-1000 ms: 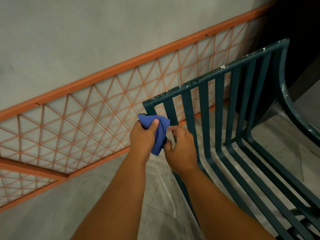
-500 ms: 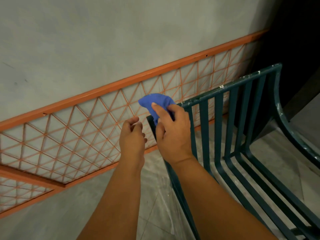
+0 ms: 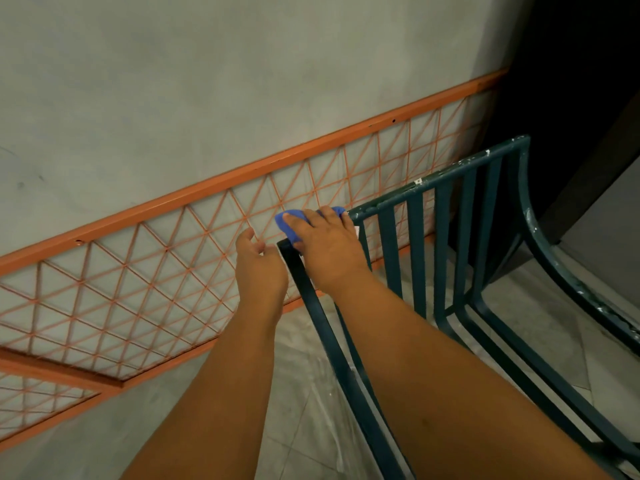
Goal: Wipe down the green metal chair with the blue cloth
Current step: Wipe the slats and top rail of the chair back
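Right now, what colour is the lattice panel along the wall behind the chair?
Orange: the lattice panel has an orange frame and crisscrossing orange wires, seen best in the head view.

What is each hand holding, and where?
The right hand presses the blue cloth from above onto the chair top rail; the left hand holds nothing.

Blue cloth (image 3: 294,225) passes from left hand (image 3: 258,268) to right hand (image 3: 327,244), which now presses it on the chair's top rail (image 3: 433,183) corner. Left hand hangs free beside the rail.
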{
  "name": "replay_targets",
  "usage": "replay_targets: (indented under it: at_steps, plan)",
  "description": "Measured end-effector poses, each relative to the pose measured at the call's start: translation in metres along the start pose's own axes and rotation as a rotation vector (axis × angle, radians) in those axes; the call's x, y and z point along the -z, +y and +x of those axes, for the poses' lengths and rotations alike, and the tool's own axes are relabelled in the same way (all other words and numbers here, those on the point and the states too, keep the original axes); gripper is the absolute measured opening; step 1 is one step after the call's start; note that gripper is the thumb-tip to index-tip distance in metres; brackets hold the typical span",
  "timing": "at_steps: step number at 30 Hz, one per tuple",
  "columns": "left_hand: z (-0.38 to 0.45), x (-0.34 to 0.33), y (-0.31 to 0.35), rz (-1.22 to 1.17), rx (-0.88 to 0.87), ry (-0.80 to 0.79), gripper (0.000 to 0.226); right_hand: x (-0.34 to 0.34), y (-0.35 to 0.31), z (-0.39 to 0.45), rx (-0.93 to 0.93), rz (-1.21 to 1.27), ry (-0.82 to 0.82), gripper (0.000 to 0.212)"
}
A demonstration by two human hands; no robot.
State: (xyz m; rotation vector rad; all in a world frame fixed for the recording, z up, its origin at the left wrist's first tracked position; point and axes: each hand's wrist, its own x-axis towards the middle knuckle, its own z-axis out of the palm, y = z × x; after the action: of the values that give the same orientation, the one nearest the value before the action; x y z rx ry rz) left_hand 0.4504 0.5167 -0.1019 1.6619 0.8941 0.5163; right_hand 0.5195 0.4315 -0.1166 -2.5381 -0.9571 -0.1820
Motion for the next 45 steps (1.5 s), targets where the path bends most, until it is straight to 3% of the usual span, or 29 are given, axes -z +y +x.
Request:
replay_targets:
  at_steps: [5,10,13,17,22,24,29,33,35,37,38,41,45]
  plan:
    - [0.003,-0.003,0.005,0.072,0.032,-0.030,0.043,-0.003,0.016,-0.024,0.192,0.106,0.029,0.057]
    - [0.012,0.002,0.011,0.458,-0.106,-0.091,0.032,0.010,0.015,-0.001,-0.027,0.012,-0.019,0.057]
    - [0.016,0.005,0.017,0.594,-0.211,-0.089,0.020,0.006,0.001,-0.004,0.044,0.070,-0.057,0.058]
    - [0.017,0.004,0.018,0.575,-0.205,-0.083,0.021,0.008,0.025,-0.013,0.120,0.082,-0.085,0.056]
    - [0.016,0.004,0.016,0.479,-0.145,-0.058,0.025,0.017,0.006,0.006,-0.080,0.011,-0.114,0.060]
    - [0.015,0.004,0.015,0.478,-0.152,-0.057,0.022,0.012,-0.006,0.001,-0.064,0.042,-0.083,0.064]
    - [0.016,0.002,0.012,0.536,-0.171,-0.034,0.016,0.001,0.020,-0.031,0.096,0.292,-0.078,0.061]
    - [0.013,0.003,0.014,0.537,-0.134,-0.023,0.022,0.020,0.026,-0.044,-0.300,0.749,0.042,0.044]
    - [0.013,0.003,0.015,0.547,-0.125,-0.018,0.024,0.030,0.019,-0.041,-0.413,0.684,0.169,0.046]
    - [0.014,0.003,0.015,0.560,-0.124,-0.020,0.023,0.033,0.010,-0.033,-0.292,0.553,0.279,0.045]
    - [0.013,0.003,0.016,0.567,-0.124,-0.026,0.023,0.030,0.005,-0.027,-0.195,0.420,0.265,0.044]
    - [0.011,0.005,0.017,0.593,-0.155,-0.027,0.020,0.015,-0.008,-0.013,-0.003,0.057,0.011,0.047]
    - [0.010,0.005,0.017,0.580,-0.174,-0.033,0.021,0.005,-0.005,-0.004,0.072,0.000,-0.065,0.051]
